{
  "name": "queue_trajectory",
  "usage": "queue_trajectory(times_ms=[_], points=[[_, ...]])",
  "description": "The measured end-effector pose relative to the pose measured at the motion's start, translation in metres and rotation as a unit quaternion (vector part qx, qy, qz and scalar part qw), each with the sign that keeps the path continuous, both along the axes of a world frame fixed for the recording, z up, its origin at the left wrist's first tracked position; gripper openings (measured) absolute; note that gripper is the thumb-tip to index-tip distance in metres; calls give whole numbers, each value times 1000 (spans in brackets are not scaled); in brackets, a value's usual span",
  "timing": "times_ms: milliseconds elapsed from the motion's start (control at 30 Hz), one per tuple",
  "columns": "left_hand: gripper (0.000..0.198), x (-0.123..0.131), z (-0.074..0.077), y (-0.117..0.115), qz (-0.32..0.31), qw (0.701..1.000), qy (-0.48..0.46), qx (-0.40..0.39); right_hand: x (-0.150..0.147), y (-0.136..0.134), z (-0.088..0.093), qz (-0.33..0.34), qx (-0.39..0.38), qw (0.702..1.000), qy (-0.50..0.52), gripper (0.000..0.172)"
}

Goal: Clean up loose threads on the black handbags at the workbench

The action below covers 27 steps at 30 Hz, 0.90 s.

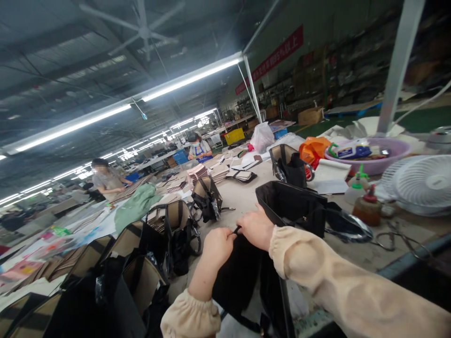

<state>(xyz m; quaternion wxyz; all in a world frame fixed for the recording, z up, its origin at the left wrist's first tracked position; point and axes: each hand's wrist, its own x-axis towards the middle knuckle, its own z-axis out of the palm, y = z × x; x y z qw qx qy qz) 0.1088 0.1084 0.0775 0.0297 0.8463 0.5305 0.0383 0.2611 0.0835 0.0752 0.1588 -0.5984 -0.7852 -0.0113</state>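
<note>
My left hand [219, 246] is closed, thumb and fingers pinching the top edge of a black bag [236, 281] near the table's front edge. My right hand [256, 227] grips the same edge close beside it, fingers curled. The bag's dark body hangs below both hands, and its lower part runs out of the picture. Just beyond my right hand stands an open black bag [292, 204]. Several black bags with tan linings, such as this one [207, 197], stand to the left.
To the right are a white fan [423, 183], scissors [401, 241], a reddish-brown bottle [367, 209] and a purple basin [398, 149] holding small items. A green cloth [136, 209] and stacked panels [218, 172] lie farther off. Two people work in the background.
</note>
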Motion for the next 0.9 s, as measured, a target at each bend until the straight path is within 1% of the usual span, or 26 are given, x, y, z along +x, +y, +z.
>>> queue_trajectory(times_ms=[33, 100, 200, 300, 400, 533, 733, 900], points=[[26, 1, -1, 1, 7, 1000, 11, 6, 2, -1, -2, 5, 7, 1000, 8, 13], [26, 1, -3, 0, 11, 999, 26, 20, 5, -4, -5, 10, 22, 999, 22, 17], [28, 0, -5, -3, 4, 999, 36, 24, 10, -5, -8, -8, 34, 999, 30, 21], [28, 2, -4, -5, 7, 999, 45, 21, 11, -4, -8, -22, 26, 999, 17, 17], [29, 4, -2, -6, 12, 998, 53, 13, 11, -3, -6, -15, 15, 1000, -1, 17], [29, 4, -2, -6, 10, 999, 47, 5, 11, -2, -5, -14, 24, 1000, -6, 18], [27, 2, -7, -3, -18, 1000, 20, 15, 11, -1, -7, -15, 31, 999, -1, 18], [27, 1, -8, -1, -27, 1000, 11, 9, 10, -1, -8, -19, 29, 999, -3, 19]])
